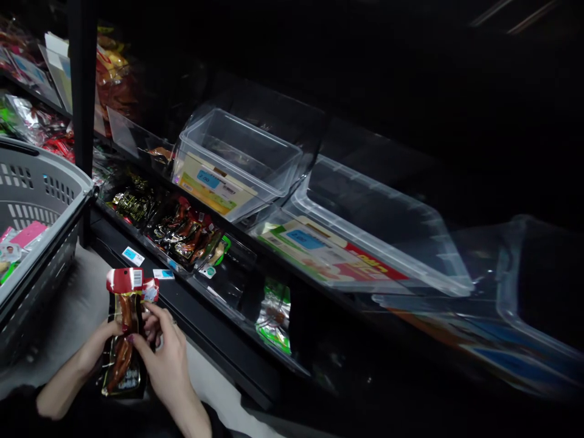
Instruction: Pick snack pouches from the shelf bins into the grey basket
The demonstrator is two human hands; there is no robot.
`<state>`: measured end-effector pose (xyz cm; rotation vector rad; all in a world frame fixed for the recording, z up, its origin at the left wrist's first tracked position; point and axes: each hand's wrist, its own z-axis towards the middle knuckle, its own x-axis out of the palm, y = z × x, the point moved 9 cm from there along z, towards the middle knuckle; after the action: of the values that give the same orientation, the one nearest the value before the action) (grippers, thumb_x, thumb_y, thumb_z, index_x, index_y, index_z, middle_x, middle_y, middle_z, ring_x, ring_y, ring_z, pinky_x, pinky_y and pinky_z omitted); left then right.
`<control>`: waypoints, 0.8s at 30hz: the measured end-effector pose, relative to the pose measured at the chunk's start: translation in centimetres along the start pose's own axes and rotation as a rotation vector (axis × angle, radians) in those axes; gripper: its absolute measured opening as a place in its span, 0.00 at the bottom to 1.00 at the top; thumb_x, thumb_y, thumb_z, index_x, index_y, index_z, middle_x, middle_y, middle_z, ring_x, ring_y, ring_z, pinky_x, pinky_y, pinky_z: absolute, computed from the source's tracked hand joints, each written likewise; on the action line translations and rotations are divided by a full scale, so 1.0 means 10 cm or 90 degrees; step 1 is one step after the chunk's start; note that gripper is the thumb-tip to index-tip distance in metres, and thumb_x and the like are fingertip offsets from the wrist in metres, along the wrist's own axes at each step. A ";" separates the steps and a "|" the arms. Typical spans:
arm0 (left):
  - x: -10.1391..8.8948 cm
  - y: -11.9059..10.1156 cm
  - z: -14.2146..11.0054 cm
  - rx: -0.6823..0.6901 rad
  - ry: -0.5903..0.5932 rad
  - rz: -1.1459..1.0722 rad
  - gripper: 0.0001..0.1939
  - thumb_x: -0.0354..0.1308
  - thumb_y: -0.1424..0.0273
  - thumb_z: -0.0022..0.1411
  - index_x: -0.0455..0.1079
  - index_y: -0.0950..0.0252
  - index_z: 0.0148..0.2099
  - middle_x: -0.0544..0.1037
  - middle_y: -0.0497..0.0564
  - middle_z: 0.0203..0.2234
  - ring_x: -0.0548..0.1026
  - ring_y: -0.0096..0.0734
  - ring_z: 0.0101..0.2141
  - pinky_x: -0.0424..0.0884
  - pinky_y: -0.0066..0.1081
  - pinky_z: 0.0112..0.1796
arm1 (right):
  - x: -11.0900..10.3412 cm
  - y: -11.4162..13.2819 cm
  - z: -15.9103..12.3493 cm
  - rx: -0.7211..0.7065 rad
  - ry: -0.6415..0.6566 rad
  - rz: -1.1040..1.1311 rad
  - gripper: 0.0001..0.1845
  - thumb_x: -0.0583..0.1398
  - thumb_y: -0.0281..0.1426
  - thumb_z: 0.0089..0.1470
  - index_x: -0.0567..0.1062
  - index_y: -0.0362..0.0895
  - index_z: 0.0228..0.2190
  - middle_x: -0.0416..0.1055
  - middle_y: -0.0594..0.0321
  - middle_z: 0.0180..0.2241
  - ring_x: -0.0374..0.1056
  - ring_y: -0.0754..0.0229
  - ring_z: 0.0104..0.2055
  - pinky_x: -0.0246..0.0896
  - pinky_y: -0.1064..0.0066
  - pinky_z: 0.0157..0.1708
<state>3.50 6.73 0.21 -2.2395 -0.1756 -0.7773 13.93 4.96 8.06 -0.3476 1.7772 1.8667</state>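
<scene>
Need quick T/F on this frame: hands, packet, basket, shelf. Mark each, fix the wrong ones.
1. The left hand and right hand both hold the red-topped dark packet. True.
2. The grey basket is at the picture's right edge. False: it is at the left edge.
3. The right hand is on the basket's rim. False: it is on the red-topped dark packet.
4. A silver-and-green packet lies to the right of both hands in the picture. True.
5. At least two clear bins carry blue price labels. True.
</scene>
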 end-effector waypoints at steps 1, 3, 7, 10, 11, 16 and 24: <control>0.02 -0.04 0.00 0.012 0.004 0.004 0.11 0.57 0.71 0.43 0.75 0.68 0.31 0.80 0.52 0.23 0.75 0.46 0.36 0.65 0.39 0.42 | -0.02 -0.02 0.01 -0.001 -0.016 0.001 0.20 0.58 0.25 0.45 0.67 0.47 0.44 0.69 0.64 0.32 0.63 0.63 0.31 0.59 0.72 0.33; 0.06 -0.11 -0.01 0.034 0.013 0.004 0.14 0.58 0.72 0.42 0.75 0.68 0.35 0.81 0.53 0.27 0.74 0.46 0.38 0.64 0.39 0.43 | -0.04 -0.04 0.04 -0.003 -0.019 -0.004 0.14 0.56 0.26 0.48 0.68 0.46 0.40 0.69 0.63 0.32 0.63 0.63 0.32 0.58 0.72 0.34; 0.11 -0.11 0.00 0.042 0.038 -0.014 0.19 0.59 0.72 0.43 0.73 0.68 0.42 0.79 0.55 0.36 0.73 0.48 0.42 0.63 0.41 0.46 | -0.02 -0.10 0.09 0.035 0.009 -0.022 0.11 0.57 0.26 0.46 0.69 0.45 0.35 0.70 0.66 0.28 0.63 0.64 0.29 0.56 0.74 0.31; 0.10 -0.08 0.02 0.047 0.069 -0.013 0.20 0.58 0.72 0.47 0.71 0.68 0.45 0.78 0.55 0.40 0.72 0.47 0.44 0.62 0.40 0.47 | -0.01 -0.11 0.07 0.060 0.005 -0.037 0.12 0.56 0.28 0.47 0.68 0.46 0.37 0.70 0.66 0.27 0.62 0.63 0.28 0.55 0.74 0.30; 0.09 -0.07 0.03 0.052 0.072 -0.008 0.20 0.58 0.71 0.47 0.71 0.67 0.46 0.78 0.54 0.40 0.71 0.46 0.44 0.62 0.40 0.48 | -0.01 -0.10 0.06 0.064 0.003 -0.048 0.12 0.56 0.28 0.48 0.68 0.46 0.38 0.70 0.67 0.27 0.62 0.63 0.29 0.55 0.74 0.30; 0.03 -0.09 0.05 0.078 0.044 0.015 0.18 0.60 0.68 0.45 0.73 0.67 0.42 0.79 0.52 0.38 0.73 0.43 0.42 0.63 0.35 0.47 | 0.05 -0.20 0.03 0.106 0.004 0.001 0.16 0.57 0.30 0.46 0.67 0.48 0.40 0.68 0.69 0.26 0.61 0.63 0.28 0.53 0.75 0.28; -0.06 -0.13 0.06 0.066 -0.083 0.052 0.15 0.66 0.70 0.35 0.73 0.67 0.31 0.78 0.48 0.19 0.75 0.35 0.24 0.68 0.29 0.28 | 0.08 -0.18 -0.01 0.035 -0.043 0.005 0.11 0.56 0.30 0.48 0.68 0.44 0.37 0.66 0.67 0.24 0.62 0.63 0.27 0.56 0.74 0.29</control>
<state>2.85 8.13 0.32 -2.1855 -0.1814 -0.5668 14.23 5.00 6.13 -0.2549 1.7836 1.8089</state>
